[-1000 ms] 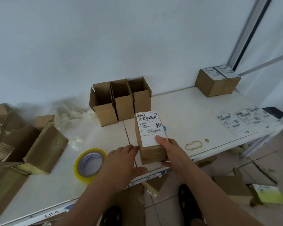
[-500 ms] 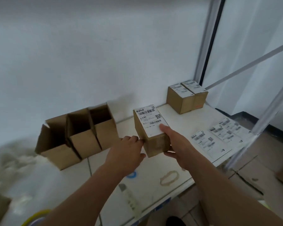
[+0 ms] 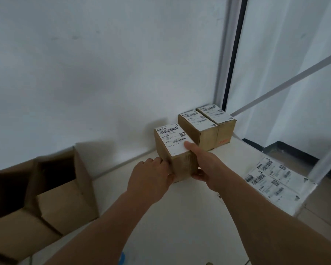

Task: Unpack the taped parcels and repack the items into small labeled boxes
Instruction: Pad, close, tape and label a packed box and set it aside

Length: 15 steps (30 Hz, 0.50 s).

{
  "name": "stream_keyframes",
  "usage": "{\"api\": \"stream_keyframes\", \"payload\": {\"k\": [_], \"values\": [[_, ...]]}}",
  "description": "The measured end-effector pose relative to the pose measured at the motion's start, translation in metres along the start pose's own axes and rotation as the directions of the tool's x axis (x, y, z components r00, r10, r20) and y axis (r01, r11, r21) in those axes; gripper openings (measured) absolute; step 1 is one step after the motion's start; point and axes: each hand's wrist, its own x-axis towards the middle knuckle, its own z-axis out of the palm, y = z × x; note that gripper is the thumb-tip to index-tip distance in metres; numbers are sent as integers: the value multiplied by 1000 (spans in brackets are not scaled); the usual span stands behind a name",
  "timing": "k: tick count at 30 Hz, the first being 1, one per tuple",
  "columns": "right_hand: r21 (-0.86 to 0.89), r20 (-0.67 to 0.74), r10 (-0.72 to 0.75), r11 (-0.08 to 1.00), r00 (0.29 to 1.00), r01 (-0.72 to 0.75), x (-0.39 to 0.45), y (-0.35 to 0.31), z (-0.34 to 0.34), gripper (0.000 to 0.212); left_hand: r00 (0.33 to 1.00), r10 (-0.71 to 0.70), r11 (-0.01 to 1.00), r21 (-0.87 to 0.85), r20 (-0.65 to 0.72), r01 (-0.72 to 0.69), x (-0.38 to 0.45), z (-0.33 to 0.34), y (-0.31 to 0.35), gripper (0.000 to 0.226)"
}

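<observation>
Head view, both forearms reaching toward the upper right of centre. A small labeled box (image 3: 177, 155) (brown cardboard, white shipping label with barcodes and a QR code covering its top) sits at the centre of the frame, grasped from both sides. The left hand (image 3: 151, 176) clasps its left and near faces with curled fingers; the right hand (image 3: 206, 165) grips its right side, the thumb (image 3: 189, 145) pressed on the near corner of the label and the fingers wrapped beneath the lower right edge. Whether the box's underside touches the white table (image 3: 161, 217) cannot be told. Just beyond it, upper right of centre, two labeled boxes (image 3: 205, 129) stand touching each other side by side against the white wall (image 3: 103, 73), close to the held box. At the right edge of the frame, loose shipping labels (image 3: 271, 178) lie flat on the table. At the lower left, open empty cartons (image 3: 46, 197) stand with flaps raised, their interiors dark.
</observation>
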Motion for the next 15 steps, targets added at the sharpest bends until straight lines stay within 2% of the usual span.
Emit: {"api": "stream_keyframes", "payload": {"k": [5, 8, 12, 15], "values": [[39, -45, 2, 999, 999, -1, 33, -5, 4, 59, 999, -17, 1000, -1, -36, 17, 33, 21, -1, 36], [85, -68, -14, 996, 998, 20, 44, -12, 6, 54, 997, -11, 1000, -15, -78, 10, 49, 33, -1, 35], [115, -174, -53, 991, 983, 73, 57, -13, 6, 51, 994, -17, 999, 27, -108, 20, 63, 42, 2, 36], [90, -221, -88, 990, 971, 110, 64, -10, 7, 60, 995, -25, 998, 48, -95, 29, 72, 46, 3, 36]]}}
